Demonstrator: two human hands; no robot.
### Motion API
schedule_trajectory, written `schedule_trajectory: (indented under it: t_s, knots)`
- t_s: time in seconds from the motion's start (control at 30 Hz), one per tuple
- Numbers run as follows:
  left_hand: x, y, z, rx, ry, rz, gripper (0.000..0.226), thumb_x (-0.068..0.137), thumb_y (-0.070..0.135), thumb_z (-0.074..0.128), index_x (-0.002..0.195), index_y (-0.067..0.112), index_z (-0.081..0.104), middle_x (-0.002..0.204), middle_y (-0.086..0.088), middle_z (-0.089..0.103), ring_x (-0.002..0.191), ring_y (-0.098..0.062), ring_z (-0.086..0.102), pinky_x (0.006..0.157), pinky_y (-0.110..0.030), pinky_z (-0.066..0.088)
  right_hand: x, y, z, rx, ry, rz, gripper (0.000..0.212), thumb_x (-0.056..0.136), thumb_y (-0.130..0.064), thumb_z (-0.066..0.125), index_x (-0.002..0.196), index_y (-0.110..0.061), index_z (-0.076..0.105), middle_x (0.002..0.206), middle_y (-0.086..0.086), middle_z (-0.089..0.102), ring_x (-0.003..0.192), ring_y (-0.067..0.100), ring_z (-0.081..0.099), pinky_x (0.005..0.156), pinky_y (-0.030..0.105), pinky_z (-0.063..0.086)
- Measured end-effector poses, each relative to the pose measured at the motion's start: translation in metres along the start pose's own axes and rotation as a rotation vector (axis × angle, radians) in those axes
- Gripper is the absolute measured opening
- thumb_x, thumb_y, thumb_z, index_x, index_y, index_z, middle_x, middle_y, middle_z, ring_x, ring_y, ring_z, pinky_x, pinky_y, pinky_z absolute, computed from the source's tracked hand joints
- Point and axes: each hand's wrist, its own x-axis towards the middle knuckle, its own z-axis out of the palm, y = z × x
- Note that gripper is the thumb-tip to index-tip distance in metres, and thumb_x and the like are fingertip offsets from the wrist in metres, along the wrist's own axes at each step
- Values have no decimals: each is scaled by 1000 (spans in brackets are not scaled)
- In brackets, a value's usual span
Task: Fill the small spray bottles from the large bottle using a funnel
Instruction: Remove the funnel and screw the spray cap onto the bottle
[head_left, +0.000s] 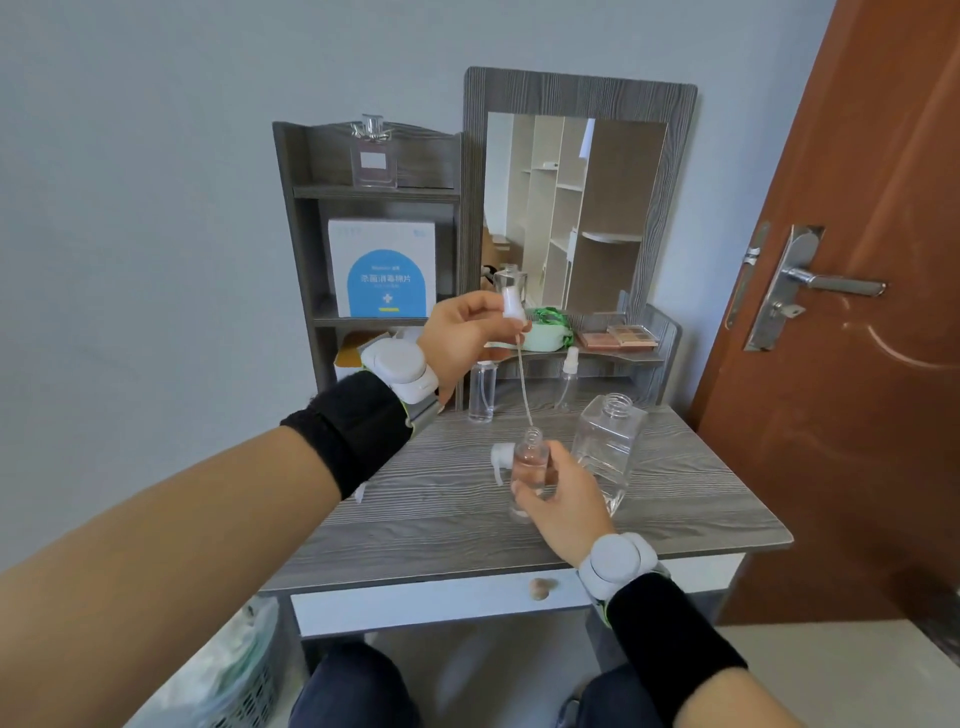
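My right hand (563, 501) grips a small clear spray bottle (529, 470) standing on the grey desk (415, 499), its neck uncapped. My left hand (465, 332) is raised above it and pinches the white spray head (511, 304); its thin dip tube (523, 382) hangs down, the tip just above the bottle's mouth. The large clear square bottle (608, 447) stands uncapped just right of the small one. A white pump cap (500, 460) lies on the desk behind the small bottle. Two more small spray bottles (481, 389) (568, 382) stand at the back. No funnel shows.
A shelf unit with a white and blue box (383, 267) and a perfume bottle (373, 153) stands at the back left, a mirror (576, 208) behind the desk. A makeup palette (621, 336) lies on the low shelf. A brown door (852, 312) is at the right.
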Motion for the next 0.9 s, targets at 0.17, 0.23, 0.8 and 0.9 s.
schedule_trajectory:
  t_s: [0.17,0.23,0.8,0.9]
  knots:
    - [-3,2,4,59,1,3,15,84,-3,71,94,8,68,100,-18,74,77,-17,70,73,-29,60,0,1,0,-4,-12,5,24,87,-31,70,105,-32,56,99,-16,68,92,5,64,84,39,55]
    - [-2,-3,5,111,-2,-9,18,83,-1,73,96,10,68,104,-21,73,80,-18,70,78,-32,58,0,1,1,-7,-9,4,24,87,-31,70,106,-31,56,99,-16,68,92,6,64,84,39,55]
    - [-34,-70,12,773,-220,-24,13,81,30,76,87,20,69,79,1,68,72,-18,63,78,-42,58,1,2,3,57,24,5,24,88,-35,70,108,-33,57,86,-15,70,84,6,66,77,40,56]
    - [-39,-71,0,743,-262,-42,26,79,42,78,97,25,70,83,5,67,74,-12,62,76,-36,55,1,0,3,32,19,-9,22,89,-30,69,107,-33,57,80,-16,70,81,-1,65,75,35,56]
